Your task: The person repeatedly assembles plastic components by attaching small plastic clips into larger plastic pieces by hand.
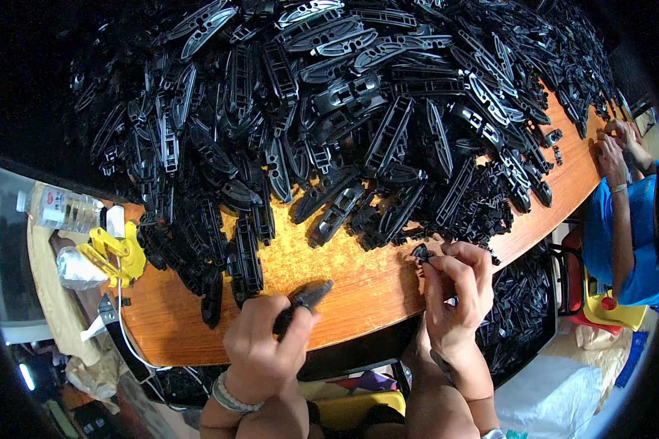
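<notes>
Left hand [260, 351]: fingers clamped on dark cutters [305, 296] over the wooden bench [359, 282] | Right hand [458, 293]: fingers pinched on a small black plastic part [422, 254] at the near edge | Black parts heap [344, 110] covers bench behind.
</notes>
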`<move>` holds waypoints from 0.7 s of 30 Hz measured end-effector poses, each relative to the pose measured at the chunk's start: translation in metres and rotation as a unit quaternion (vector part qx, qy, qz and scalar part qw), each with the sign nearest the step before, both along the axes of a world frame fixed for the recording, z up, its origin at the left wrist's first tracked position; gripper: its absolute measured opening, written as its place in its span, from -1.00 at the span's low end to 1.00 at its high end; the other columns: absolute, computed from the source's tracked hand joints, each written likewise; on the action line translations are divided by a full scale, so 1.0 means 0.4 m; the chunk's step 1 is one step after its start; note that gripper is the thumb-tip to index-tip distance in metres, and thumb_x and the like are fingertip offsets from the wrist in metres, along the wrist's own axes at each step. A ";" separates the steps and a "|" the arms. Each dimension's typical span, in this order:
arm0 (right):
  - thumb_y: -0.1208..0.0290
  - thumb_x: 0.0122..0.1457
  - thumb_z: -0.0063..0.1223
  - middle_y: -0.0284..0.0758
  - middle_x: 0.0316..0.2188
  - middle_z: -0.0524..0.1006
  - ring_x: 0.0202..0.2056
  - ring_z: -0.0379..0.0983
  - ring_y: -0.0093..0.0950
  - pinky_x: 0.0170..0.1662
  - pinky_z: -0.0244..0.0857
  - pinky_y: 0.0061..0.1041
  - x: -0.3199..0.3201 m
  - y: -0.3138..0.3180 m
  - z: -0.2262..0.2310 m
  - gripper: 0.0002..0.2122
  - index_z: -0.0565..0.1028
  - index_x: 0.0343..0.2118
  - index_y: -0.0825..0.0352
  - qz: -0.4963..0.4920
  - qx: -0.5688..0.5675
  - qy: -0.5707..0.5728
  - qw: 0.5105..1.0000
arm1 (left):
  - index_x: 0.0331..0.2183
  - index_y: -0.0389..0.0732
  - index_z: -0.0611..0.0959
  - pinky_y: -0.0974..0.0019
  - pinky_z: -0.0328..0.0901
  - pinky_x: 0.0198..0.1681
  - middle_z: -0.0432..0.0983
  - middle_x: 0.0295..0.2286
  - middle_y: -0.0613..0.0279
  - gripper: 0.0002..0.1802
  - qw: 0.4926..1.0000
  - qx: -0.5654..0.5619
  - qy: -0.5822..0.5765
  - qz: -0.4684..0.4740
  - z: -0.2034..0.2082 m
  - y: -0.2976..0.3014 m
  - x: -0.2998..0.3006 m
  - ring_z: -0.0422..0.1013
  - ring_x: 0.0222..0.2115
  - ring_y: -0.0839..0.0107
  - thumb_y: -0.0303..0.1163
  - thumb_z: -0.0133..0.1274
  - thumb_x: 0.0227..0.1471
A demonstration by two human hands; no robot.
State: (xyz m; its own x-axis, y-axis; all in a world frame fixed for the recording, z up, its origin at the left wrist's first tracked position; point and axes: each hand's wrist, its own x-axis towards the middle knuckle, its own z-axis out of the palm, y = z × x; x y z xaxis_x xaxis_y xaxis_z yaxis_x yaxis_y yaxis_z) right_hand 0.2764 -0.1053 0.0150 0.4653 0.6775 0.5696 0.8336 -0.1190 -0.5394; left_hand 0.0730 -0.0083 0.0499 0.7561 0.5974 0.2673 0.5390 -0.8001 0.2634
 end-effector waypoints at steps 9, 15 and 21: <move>0.79 -0.04 0.01 -0.08 -0.35 0.48 -0.34 0.47 -0.39 -0.33 0.36 -0.56 -0.023 -0.035 -0.004 -0.78 0.46 -0.28 0.50 0.039 0.097 0.192 0.976 | -0.31 -0.30 0.49 0.16 0.31 -0.29 0.41 -0.34 0.03 -0.65 0.985 -0.139 -0.102 -0.005 -0.008 0.009 0.003 0.39 -0.37 0.10 -0.57 0.21 -0.24; 0.62 0.18 -0.13 -0.09 -0.34 0.44 -0.63 0.36 -0.60 -0.61 0.24 -0.73 -0.058 -0.038 0.037 -0.87 0.43 -0.26 0.54 0.218 0.060 0.353 0.908 | -0.28 -0.30 0.56 0.36 0.37 -0.45 0.52 -0.42 0.11 -0.68 0.918 -0.333 -0.200 -0.079 0.022 0.010 0.039 0.48 -0.48 0.30 -0.55 0.22 -0.18; 0.62 -0.01 0.12 -0.13 -0.33 0.53 -0.35 0.45 -0.35 -0.26 0.31 -0.49 -0.068 -0.015 0.023 -0.92 0.51 -0.41 0.44 0.213 0.116 0.329 0.912 | -0.29 -0.30 0.60 0.42 0.37 -0.48 0.56 -0.41 0.09 -0.68 0.886 -0.422 -0.174 -0.076 0.008 -0.009 0.064 0.50 -0.50 0.43 -0.54 0.26 -0.19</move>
State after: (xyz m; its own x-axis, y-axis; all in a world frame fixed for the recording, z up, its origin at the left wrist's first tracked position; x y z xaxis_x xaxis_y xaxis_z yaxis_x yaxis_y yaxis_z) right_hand 0.2491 -0.1113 0.0242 0.4805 0.7737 0.4130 0.2632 0.3221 -0.9094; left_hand 0.0986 -0.0118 0.0531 0.8045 0.5940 0.0061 0.2106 -0.2947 0.9321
